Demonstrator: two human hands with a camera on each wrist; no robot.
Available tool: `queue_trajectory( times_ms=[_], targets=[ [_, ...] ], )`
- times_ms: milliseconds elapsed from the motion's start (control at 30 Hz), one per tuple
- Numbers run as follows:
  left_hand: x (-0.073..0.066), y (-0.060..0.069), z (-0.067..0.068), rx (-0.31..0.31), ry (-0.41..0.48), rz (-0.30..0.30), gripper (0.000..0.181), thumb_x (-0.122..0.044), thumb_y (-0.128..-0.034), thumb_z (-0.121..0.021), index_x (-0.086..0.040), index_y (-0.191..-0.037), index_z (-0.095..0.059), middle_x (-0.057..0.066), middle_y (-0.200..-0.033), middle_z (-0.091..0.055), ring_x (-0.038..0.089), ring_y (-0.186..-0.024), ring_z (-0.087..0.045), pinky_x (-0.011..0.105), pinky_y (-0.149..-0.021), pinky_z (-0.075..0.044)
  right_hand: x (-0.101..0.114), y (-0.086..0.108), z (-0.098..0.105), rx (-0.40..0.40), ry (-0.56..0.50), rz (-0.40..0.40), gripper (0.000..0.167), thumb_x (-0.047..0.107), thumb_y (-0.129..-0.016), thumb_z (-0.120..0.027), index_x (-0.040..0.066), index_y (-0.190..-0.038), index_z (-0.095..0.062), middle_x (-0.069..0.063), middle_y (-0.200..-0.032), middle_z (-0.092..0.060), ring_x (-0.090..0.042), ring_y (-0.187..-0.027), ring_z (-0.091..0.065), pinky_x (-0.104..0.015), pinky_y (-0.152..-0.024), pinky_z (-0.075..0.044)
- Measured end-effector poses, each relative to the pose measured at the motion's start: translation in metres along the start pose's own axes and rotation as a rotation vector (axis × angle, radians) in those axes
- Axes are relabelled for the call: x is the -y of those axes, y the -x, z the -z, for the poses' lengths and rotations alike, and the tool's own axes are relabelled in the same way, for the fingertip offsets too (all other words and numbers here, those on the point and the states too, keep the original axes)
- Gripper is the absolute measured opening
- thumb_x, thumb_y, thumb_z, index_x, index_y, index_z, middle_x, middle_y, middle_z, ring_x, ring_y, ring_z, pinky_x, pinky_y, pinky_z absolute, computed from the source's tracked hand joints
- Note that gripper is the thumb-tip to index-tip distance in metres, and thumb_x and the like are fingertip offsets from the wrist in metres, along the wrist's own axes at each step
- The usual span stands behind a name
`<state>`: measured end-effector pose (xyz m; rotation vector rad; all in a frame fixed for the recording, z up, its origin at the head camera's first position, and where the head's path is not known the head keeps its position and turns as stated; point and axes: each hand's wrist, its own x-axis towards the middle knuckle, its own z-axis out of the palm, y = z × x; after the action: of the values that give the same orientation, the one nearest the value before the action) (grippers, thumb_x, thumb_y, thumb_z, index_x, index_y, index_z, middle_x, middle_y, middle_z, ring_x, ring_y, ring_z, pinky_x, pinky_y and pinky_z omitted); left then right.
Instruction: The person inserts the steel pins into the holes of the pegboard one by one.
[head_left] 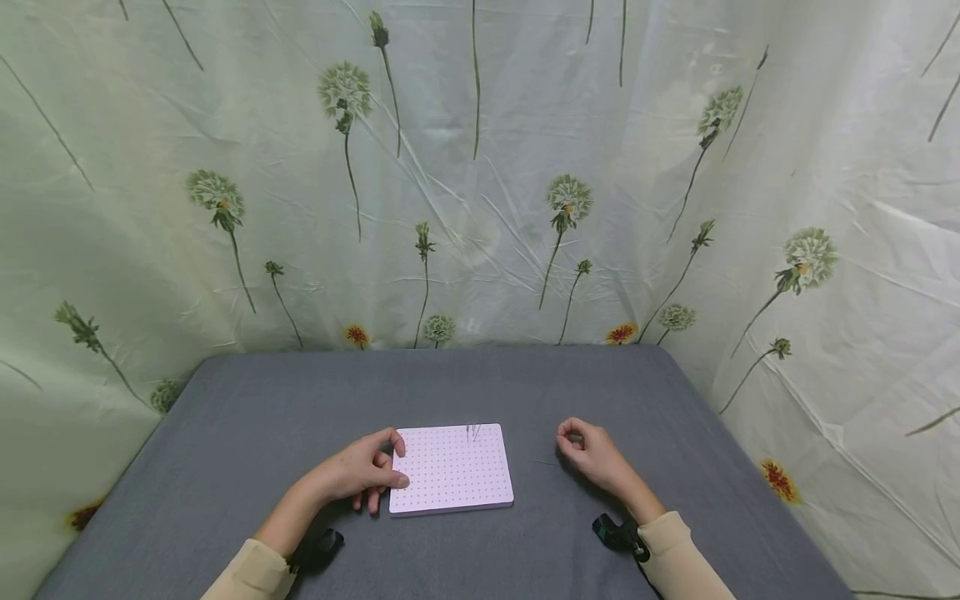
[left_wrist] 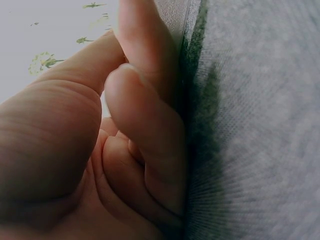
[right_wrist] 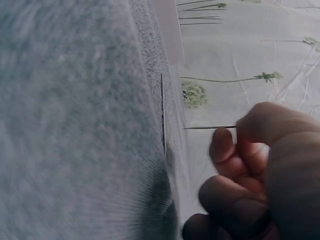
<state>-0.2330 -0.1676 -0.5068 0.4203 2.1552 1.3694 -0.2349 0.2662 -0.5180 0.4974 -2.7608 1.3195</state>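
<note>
A white board (head_left: pixel 450 483) with rows of small holes lies flat on the grey cloth. Several thin needles (head_left: pixel 472 432) stand upright near its back right corner, in the head view. My left hand (head_left: pixel 367 471) holds the board's left end, thumb and index finger on the top face, other fingers curled beside the edge. Right of the board, my right hand (head_left: pixel 592 454) pinches a thin needle (right_wrist: pixel 210 128) between thumb and index finger, apart from the board. A thin dark line (right_wrist: pixel 163 110) lies on the cloth below; I cannot tell whether it is another needle or a shadow.
The grey cloth (head_left: pixel 420 383) covers the table and reaches back to a pale curtain (head_left: pixel 480 200) with printed dandelions. That curtain also runs along both sides. Dark straps (head_left: pixel 618 533) sit at my wrists, by the beige sleeves.
</note>
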Motion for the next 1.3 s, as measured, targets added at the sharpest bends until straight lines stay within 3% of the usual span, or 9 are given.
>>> queue_trajectory(
  times_ms=[167,767,1300],
  targets=[
    [0.000,0.001,0.000,0.003,0.001,-0.003,0.046,-0.027,-0.0942,-0.082,-0.007,-0.119,-0.050,0.001,-0.062,-0.063,0.008,-0.043,-0.061,0.023,-0.038,-0.042,0.005,-0.001,-0.001,-0.037,-0.086,-0.006,0.004,0.004,-0.104,-0.065,0.005,-0.099,-0.064,-0.009,-0.097,-0.065,0.002,-0.053,-0.041,-0.020,-0.052,-0.039],
    [0.001,0.000,-0.001,0.007,0.007,-0.021,0.044,-0.028,-0.0948,-0.082,-0.007,-0.117,-0.050,0.001,-0.063,-0.063,0.009,-0.043,-0.062,0.023,-0.039,-0.043,0.057,-0.024,-0.019,-0.087,-0.087,0.121,0.009,0.002,-0.095,-0.074,0.009,-0.094,-0.069,-0.002,-0.079,-0.064,0.004,-0.049,-0.033,-0.020,-0.050,-0.031],
    [0.002,0.000,0.001,0.003,0.003,0.004,0.045,-0.028,-0.0942,-0.082,-0.008,-0.118,-0.050,0.001,-0.062,-0.062,0.009,-0.043,-0.061,0.023,-0.039,-0.042,0.078,-0.045,-0.049,-0.009,-0.105,0.179,0.003,0.005,-0.095,-0.073,0.007,-0.093,-0.071,0.008,-0.062,-0.046,0.005,-0.049,-0.029,-0.018,-0.049,-0.029]
  ],
)
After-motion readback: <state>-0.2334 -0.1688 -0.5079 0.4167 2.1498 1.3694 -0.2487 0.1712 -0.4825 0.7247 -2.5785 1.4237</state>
